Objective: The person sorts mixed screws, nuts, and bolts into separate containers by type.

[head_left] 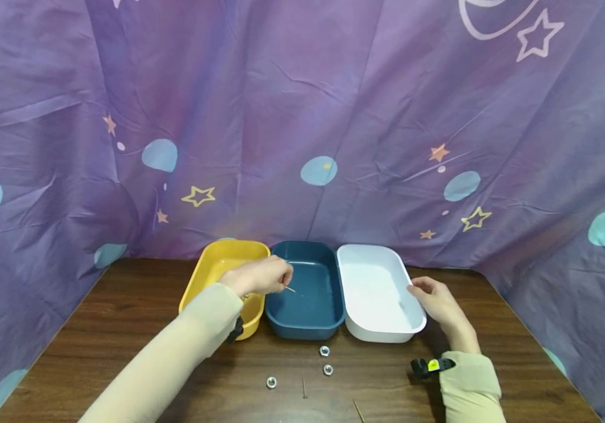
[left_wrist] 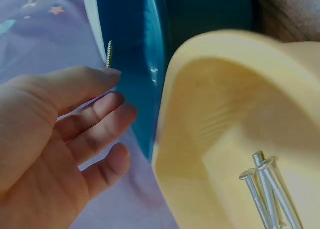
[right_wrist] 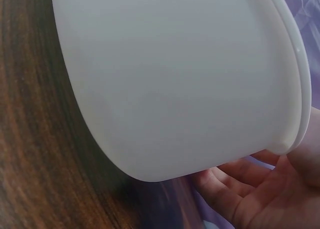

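My left hand (head_left: pixel 262 276) pinches a small brassy screw (left_wrist: pixel 109 55), its threaded tip sticking out past the thumb and finger. That hand hangs over the left side of the dark blue bin (head_left: pixel 305 332). To its left stands the yellow bin (head_left: pixel 195 279), where several silver bolts (left_wrist: pixel 272 189) lie, seen close up in the left wrist view. My right hand (head_left: pixel 442 305) grips the right rim of the white bin (head_left: pixel 382 336), thumb at the rim and fingers against the outer wall (right_wrist: pixel 165 99).
On the wooden table (head_left: pixel 123 329) in front of the bins lie three hex nuts, one (head_left: pixel 271 382) left of the others. Two thin screws or nails, one grey (head_left: pixel 305 388) and one brassy (head_left: pixel 358 410), lie nearer the front. A purple curtain (head_left: pixel 292 117) hangs behind.
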The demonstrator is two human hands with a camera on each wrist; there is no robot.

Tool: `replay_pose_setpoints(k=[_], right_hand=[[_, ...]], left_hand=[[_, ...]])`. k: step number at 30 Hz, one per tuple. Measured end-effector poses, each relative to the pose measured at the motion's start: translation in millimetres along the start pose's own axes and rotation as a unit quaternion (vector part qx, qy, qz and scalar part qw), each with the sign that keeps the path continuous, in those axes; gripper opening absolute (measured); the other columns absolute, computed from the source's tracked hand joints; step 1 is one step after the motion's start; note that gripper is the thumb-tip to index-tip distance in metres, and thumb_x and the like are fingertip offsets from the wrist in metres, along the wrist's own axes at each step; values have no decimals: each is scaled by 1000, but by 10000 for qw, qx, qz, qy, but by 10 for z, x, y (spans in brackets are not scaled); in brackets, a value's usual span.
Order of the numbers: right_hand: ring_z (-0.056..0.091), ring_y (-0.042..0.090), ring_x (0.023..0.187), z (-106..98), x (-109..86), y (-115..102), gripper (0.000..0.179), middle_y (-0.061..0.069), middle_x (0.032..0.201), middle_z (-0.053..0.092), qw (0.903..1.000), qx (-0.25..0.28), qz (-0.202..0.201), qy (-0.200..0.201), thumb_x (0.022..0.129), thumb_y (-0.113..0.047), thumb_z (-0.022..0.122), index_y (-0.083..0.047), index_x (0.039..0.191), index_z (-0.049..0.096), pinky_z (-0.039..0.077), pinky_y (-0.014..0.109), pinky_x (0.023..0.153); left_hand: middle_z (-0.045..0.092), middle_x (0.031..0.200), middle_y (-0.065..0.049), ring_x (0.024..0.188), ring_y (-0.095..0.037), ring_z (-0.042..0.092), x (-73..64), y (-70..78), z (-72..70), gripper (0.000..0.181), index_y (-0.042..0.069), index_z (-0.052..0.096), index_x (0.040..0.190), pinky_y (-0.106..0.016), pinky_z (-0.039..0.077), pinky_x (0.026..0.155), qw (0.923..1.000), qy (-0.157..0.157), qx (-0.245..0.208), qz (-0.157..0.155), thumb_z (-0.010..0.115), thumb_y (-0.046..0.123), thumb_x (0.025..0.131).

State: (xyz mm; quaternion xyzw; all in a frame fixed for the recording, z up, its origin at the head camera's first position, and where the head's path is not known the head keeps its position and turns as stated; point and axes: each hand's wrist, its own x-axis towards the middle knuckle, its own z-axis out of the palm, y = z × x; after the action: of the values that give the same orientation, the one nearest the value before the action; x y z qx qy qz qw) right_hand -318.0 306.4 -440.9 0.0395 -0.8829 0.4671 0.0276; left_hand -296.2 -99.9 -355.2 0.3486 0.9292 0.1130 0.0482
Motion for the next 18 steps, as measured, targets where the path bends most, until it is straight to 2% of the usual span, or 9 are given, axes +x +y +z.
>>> replay_pose_setpoints(k=[7, 15, 18], right_hand=[[58, 14, 79, -3, -10, -31, 34, 20, 102, 63, 10000, 58, -60, 42, 97, -14, 57, 14, 118, 54, 50, 28, 66], [59, 14, 80, 21, -20, -39, 34, 18, 100, 64, 9999, 133, -12, -13, 97, -14, 57, 13, 118, 55, 50, 28, 67], [59, 15, 79, -4, -17, -37, 33, 19, 100, 64, 9999, 126, -17, 49, 97, -14, 57, 13, 118, 55, 50, 28, 67]], left_hand=[[54, 85, 2, 84, -16, 50, 258, -61, 31, 8, 11, 65, 85, -30, 43, 76, 9991, -79, 346, -251, 67, 4, 89], [55, 78, 5, 74, -13, 51, 452, -124, 80, 8, 12, 64, 84, -27, 42, 69, 9985, -204, 258, -427, 65, 7, 91], [55, 77, 4, 73, -13, 51, 511, -120, 75, 9, 12, 64, 84, -27, 42, 68, 9988, -192, 198, -397, 64, 6, 91]])
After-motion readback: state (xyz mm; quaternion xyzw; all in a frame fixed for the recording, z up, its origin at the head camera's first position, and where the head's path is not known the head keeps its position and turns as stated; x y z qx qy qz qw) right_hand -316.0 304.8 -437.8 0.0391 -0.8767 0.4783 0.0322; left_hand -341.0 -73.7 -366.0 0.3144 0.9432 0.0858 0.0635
